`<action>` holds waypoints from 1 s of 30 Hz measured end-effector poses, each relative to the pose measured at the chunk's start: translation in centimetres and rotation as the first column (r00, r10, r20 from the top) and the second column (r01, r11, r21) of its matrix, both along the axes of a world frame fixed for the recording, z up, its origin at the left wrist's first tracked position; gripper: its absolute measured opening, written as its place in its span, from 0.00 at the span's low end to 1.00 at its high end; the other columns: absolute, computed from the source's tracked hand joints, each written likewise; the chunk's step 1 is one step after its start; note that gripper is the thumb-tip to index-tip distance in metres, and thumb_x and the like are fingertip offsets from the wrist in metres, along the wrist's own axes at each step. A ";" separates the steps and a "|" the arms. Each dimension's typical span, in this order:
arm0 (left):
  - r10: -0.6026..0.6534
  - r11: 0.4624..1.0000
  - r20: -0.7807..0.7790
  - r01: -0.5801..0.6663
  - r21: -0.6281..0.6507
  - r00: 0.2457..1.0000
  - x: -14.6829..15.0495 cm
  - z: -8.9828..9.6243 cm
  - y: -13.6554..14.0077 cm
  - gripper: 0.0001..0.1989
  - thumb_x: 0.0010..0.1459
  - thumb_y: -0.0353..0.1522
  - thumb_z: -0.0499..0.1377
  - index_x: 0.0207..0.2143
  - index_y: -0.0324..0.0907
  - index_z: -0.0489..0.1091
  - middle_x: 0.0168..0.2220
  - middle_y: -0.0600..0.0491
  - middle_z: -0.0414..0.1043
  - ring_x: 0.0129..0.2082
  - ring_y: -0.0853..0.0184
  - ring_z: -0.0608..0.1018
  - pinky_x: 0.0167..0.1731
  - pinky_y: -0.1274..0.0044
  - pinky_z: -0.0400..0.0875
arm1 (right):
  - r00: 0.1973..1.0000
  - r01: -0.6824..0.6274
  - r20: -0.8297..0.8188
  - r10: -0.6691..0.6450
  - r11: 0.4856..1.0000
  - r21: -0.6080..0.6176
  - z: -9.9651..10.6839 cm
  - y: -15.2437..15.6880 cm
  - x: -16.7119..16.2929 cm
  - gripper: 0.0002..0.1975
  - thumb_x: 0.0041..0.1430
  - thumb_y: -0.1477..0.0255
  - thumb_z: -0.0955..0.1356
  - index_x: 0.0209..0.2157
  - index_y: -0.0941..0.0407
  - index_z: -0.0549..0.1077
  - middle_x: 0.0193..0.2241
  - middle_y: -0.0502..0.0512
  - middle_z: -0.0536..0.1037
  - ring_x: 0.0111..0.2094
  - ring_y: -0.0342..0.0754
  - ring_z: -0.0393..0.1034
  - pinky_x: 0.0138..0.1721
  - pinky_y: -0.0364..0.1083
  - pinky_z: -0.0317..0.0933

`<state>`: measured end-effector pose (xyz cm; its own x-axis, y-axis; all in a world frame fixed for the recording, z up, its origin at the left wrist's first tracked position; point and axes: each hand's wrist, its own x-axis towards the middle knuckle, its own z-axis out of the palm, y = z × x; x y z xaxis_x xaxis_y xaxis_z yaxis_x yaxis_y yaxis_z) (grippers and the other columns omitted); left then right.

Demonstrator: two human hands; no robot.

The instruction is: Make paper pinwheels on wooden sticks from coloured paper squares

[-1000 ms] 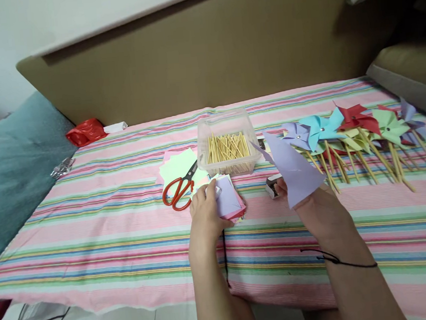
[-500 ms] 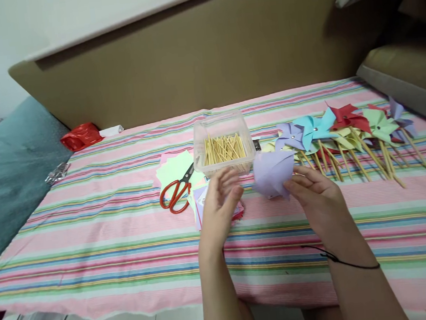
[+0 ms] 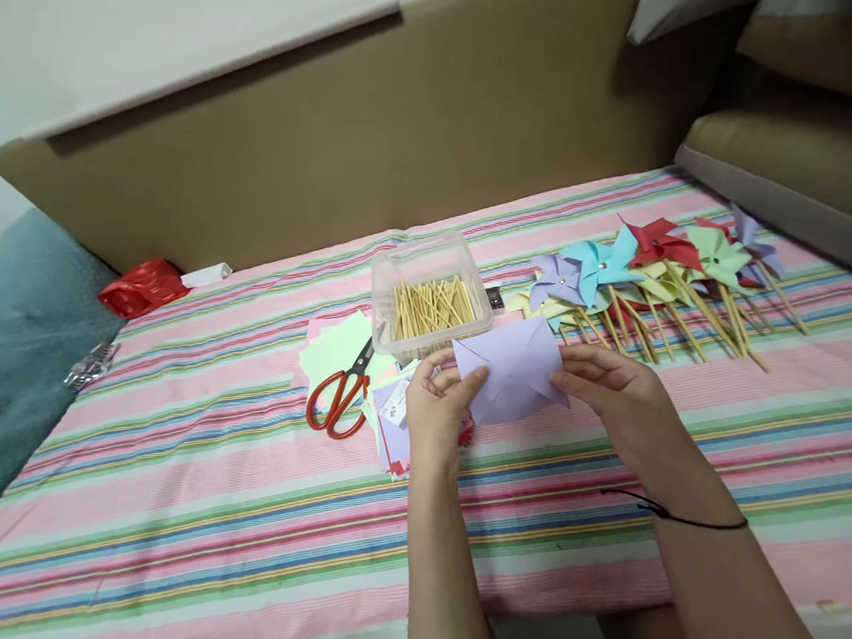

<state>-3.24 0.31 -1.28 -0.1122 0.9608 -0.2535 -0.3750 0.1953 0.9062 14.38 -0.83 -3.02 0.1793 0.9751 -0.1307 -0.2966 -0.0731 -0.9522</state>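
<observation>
Fingers: both hands pinch one lilac paper square (image 3: 513, 379) at centre frame, held just above the cloth
Left hand (image 3: 435, 414): fingers (image 3: 454, 387) closed on the paper's left edge, thumb on top
Right hand (image 3: 618, 396): fingers (image 3: 587, 362) narrow, gripping the paper's right edge (a thin black cord circles this wrist)
Far left: red bag (image 3: 141, 287) at the upper left of the striped cloth (image 3: 188, 503), a crumpled clear wrapper near the cloth's left edge
Left of centre: red-handled scissors (image 3: 337, 398) lying on pale green sheets
Under left hand: stack of coloured paper (image 3: 391, 428), partly hidden by the hand
Centre: clear tub of wooden sticks (image 3: 431, 304) just behind the lilac paper
Right: row of finished pinwheels (image 3: 639, 264) on sticks, overlapping, lilac to blue to red to green
Background: tan headboard, cushions at upper right
</observation>
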 end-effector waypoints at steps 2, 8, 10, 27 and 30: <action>-0.005 1.000 -0.017 0.005 -0.004 1.000 0.0 0.0 0.0 0.25 0.37 0.37 0.73 0.39 0.40 0.71 0.28 0.52 0.79 0.24 0.67 0.78 0.26 0.77 0.71 | 1.000 0.002 0.027 -0.001 1.000 -0.003 -0.2 0.1 0.3 0.15 0.39 0.68 0.79 0.32 0.52 0.79 0.27 0.51 0.81 0.30 0.47 0.73 0.31 0.46 0.65; -0.087 0.996 -0.069 0.088 -0.001 0.994 0.5 0.2 0.0 0.17 0.43 0.38 0.70 0.32 0.38 0.73 0.22 0.54 0.75 0.18 0.72 0.73 0.21 0.81 0.65 | 0.997 0.002 0.074 -0.003 1.000 0.015 -0.5 0.1 1.3 0.11 0.42 0.66 0.78 0.31 0.52 0.80 0.27 0.51 0.80 0.29 0.46 0.71 0.29 0.45 0.65; -0.060 0.998 -0.081 0.062 0.015 0.995 0.6 0.2 0.1 0.15 0.46 0.40 0.68 0.31 0.39 0.73 0.20 0.56 0.72 0.17 0.73 0.71 0.19 0.81 0.63 | 0.995 0.011 0.097 -0.015 0.999 0.044 -0.5 0.0 1.7 0.09 0.45 0.67 0.77 0.30 0.51 0.80 0.27 0.51 0.80 0.28 0.46 0.71 0.30 0.45 0.65; -0.258 0.966 0.013 0.258 0.015 0.966 1.1 0.1 0.1 0.24 0.47 0.47 0.67 0.40 0.38 0.75 0.31 0.49 0.79 0.28 0.67 0.78 0.30 0.79 0.70 | 0.840 -0.232 0.543 -0.011 0.896 0.378 0.5 -0.4 2.8 0.11 0.52 0.77 0.69 0.22 0.49 0.79 0.58 0.48 0.68 0.62 0.58 0.56 0.61 0.58 0.50; -0.268 0.963 -0.041 0.268 -0.005 0.963 0.8 0.2 -0.1 0.27 0.39 0.36 0.73 0.43 0.41 0.71 0.30 0.52 0.80 0.28 0.67 0.78 0.31 0.77 0.71 | 0.832 -0.260 0.555 0.025 0.901 0.348 0.3 -0.3 2.9 0.10 0.53 0.77 0.68 0.23 0.50 0.77 0.58 0.50 0.68 0.61 0.57 0.57 0.60 0.59 0.52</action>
<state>-2.41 0.25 -1.11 0.1391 0.9573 -0.2533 -0.2714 0.2829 0.9200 17.32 -1.17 -2.73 -0.0402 0.9394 0.3404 0.2395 0.3398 -0.9095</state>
